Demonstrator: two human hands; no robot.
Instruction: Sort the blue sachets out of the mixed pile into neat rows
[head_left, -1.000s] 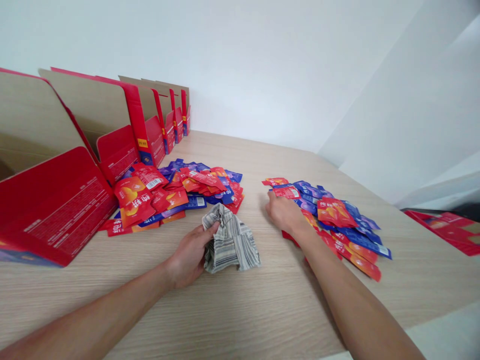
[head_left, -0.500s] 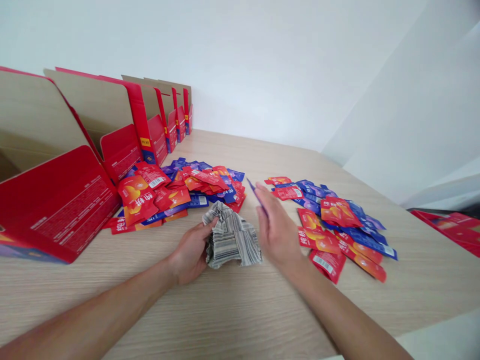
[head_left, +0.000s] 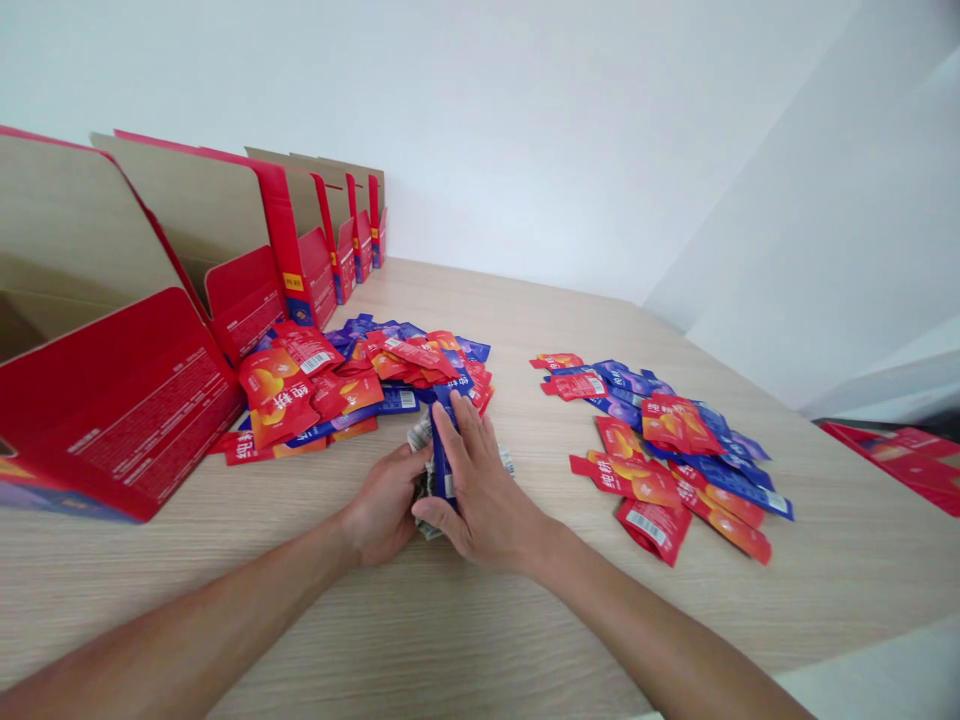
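My left hand [head_left: 384, 503] grips the left side of a crumpled grey striped cloth [head_left: 420, 432] on the wooden table [head_left: 480, 620]. My right hand [head_left: 480, 490] lies over the cloth and presses a blue sachet [head_left: 442, 450] down onto it between thumb and fingers. Most of the cloth is hidden under my hands. A heap of red and blue sachets [head_left: 352, 380] lies just beyond, to the left. A second heap of sachets [head_left: 667, 450] lies to the right of my hands.
A row of open red cardboard boxes [head_left: 135, 390] with raised brown flaps stands along the left side. Flat red cartons [head_left: 907, 460] lie at the far right edge. A white wall closes off the back of the table.
My right hand took a blue sachet from the right heap, carried it left and set it down on the cloth. My left hand stayed on the cloth.
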